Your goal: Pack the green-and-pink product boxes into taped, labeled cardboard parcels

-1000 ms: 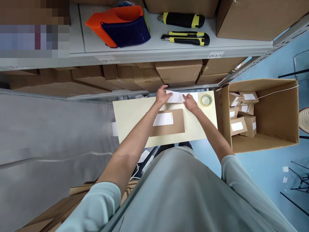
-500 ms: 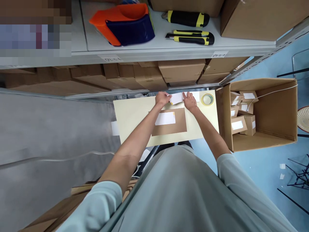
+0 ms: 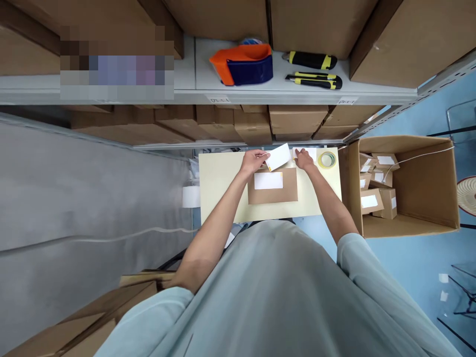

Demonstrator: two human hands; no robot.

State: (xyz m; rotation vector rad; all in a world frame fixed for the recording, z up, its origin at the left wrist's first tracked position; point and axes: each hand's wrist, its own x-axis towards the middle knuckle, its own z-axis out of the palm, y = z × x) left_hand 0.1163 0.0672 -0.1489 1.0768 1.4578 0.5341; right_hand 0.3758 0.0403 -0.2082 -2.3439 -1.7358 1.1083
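My left hand (image 3: 255, 161) pinches the left end of a white label (image 3: 278, 157), which is tilted and raised over the back of a small cream table (image 3: 223, 193). My right hand (image 3: 304, 159) rests with its fingers apart on a second white label (image 3: 310, 153) lying at the table's back edge. In front of both hands lies a flat brown cardboard parcel (image 3: 273, 197) with a white label (image 3: 268, 181) on its top. Just right of my right hand sits a roll of tape (image 3: 327, 159).
Right of the table stands a large open carton (image 3: 420, 198) holding several small labelled boxes (image 3: 372, 200). A shelf (image 3: 316, 96) behind carries two box cutters (image 3: 314, 79) and an orange and blue tape dispenser (image 3: 245, 64). A cable (image 3: 111, 238) crosses the left side.
The label in my left hand has come away from my right hand and is now lifted and tilted. My right hand has shifted onto the other label. The camera view has moved.
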